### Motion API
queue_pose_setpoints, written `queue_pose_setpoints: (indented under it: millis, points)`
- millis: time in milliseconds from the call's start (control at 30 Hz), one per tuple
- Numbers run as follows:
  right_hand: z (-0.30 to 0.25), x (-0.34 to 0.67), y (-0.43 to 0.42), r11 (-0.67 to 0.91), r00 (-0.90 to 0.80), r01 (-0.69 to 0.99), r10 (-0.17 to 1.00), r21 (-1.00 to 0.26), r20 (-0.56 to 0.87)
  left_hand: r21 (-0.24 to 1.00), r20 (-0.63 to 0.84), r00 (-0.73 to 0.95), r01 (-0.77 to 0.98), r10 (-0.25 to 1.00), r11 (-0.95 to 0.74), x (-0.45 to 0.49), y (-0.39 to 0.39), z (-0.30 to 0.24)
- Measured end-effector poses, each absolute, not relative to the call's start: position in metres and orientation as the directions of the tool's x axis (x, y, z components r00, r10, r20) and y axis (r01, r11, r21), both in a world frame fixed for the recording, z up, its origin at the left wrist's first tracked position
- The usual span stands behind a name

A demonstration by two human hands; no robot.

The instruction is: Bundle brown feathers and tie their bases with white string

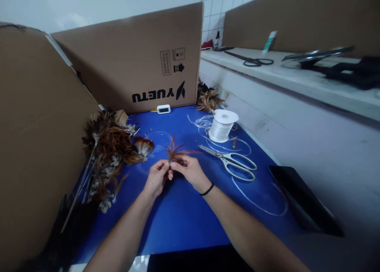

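A small tuft of reddish-brown feathers (173, 150) stands up between my two hands, over the middle of the blue table (184, 228). My left hand (158, 176) pinches it low down with thumb and fingers. My right hand (190, 170), with a black band at the wrist, grips the same tuft from the other side; a long thin feather sticks out past its fingers. Silver scissors (234, 163) lie partly spread to the right. Behind them a spool of clear ribbon (221, 126) stands upright, its loose strands trailing over the table.
A heap of brown feathers (109, 145) lies at left, more feathers (208, 98) at the back. Cardboard (118, 62) walls the left and rear. A small white timer (164, 109) stands by it. A black tablet-like slab (303, 198) is at right. Black scissors (255, 61) rest on the ledge.
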State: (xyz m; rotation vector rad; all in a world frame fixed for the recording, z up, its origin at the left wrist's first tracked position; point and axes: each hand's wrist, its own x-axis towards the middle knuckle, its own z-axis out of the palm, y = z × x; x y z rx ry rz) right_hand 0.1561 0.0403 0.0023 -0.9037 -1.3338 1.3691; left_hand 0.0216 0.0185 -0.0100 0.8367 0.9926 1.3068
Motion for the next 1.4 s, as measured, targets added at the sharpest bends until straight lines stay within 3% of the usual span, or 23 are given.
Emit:
queue_pose_setpoints:
  millis: [133,233,333,433,567,667,733,1200,1400]
  points:
    - [0.003,0.16,0.043,0.214,-0.181,0.071,0.963,-0.974,0.198,0.928,-0.047,-0.093,-0.372,0.995,0.009,0.016,0.023,-0.009]
    - [0.008,0.171,0.043,0.385,-0.18,0.328,0.922,-0.862,0.343,0.928,-0.038,-0.13,-0.373,0.991,-0.013,0.011,0.028,-0.01]
    - [0.015,0.191,0.043,0.447,-0.183,0.526,0.89,-0.724,0.417,0.93,-0.046,-0.147,-0.367,0.988,-0.011,0.009,0.03,-0.012]
    - [0.019,0.216,0.045,0.404,-0.15,0.709,0.887,-0.578,0.436,0.93,-0.039,-0.155,-0.367,0.987,-0.021,0.009,0.032,-0.015]
    - [0.021,0.251,0.046,0.26,-0.144,0.925,0.914,-0.276,0.38,0.929,-0.042,-0.169,-0.37,0.985,-0.024,0.009,0.034,-0.017]
    - [0.018,0.271,0.04,0.166,-0.14,0.984,0.946,-0.067,0.292,0.93,-0.052,-0.168,-0.368,0.984,-0.013,0.009,0.035,-0.018]
    - [0.015,0.278,0.034,0.149,-0.145,0.989,0.953,0.003,0.265,0.935,-0.053,-0.156,-0.355,0.986,-0.006,0.008,0.034,-0.017]
    - [0.011,0.286,0.01,0.086,-0.067,0.994,0.964,-0.062,0.258,0.952,-0.081,-0.174,-0.307,0.982,0.024,0.008,0.036,-0.015]
    - [0.01,0.304,0.01,0.122,-0.062,0.974,0.955,-0.192,0.291,0.955,-0.085,-0.166,-0.295,0.982,0.033,0.008,0.035,-0.015]
